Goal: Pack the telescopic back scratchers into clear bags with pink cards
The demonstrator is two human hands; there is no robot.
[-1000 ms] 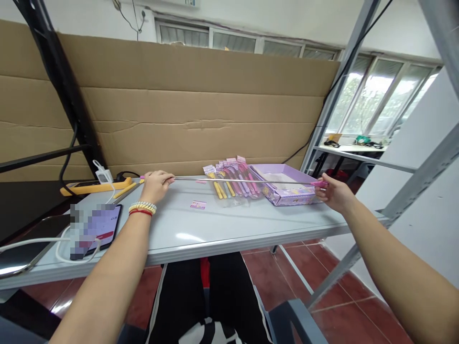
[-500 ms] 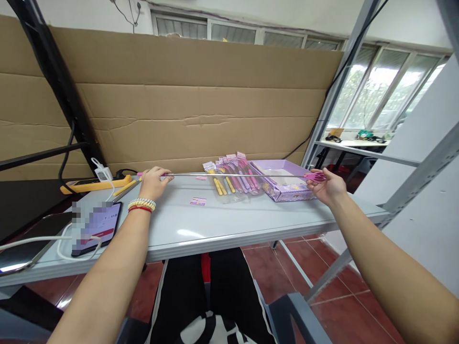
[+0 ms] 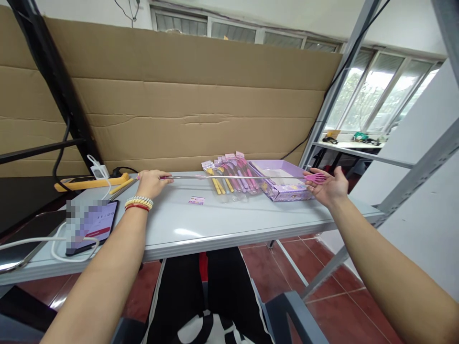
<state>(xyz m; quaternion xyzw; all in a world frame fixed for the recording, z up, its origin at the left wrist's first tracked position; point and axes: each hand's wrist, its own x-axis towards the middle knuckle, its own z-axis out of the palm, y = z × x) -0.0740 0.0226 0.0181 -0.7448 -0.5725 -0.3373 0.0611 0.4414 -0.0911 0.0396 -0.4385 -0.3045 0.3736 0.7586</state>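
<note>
A telescopic back scratcher (image 3: 233, 177) with a thin metal rod is stretched out level above the table. My left hand (image 3: 151, 185) is closed around its handle end, where a bit of pink shows. At the other end, the pink claw-shaped head (image 3: 316, 178) lies against the fingers of my right hand (image 3: 333, 188), which is open, palm up, thumb raised away from it. Behind the rod lie several bagged items with yellow, purple and pink handles (image 3: 234, 181). An open purple cardboard box (image 3: 292, 193) sits beside them, near my right hand. A small purple printed card (image 3: 197, 200) rests on the tabletop.
Left on the white table (image 3: 215, 224) are a phone with a lit screen (image 3: 102, 224), a white cable, a white charger (image 3: 99, 170) and a yellow tool (image 3: 93, 182). A cardboard panel (image 3: 201, 105) stands behind; a metal post (image 3: 333, 91) rises at the right.
My right hand has loosened, its thumb lifting away from the pink head. The left hand keeps its hold on the handle end. The view has shifted slightly.
</note>
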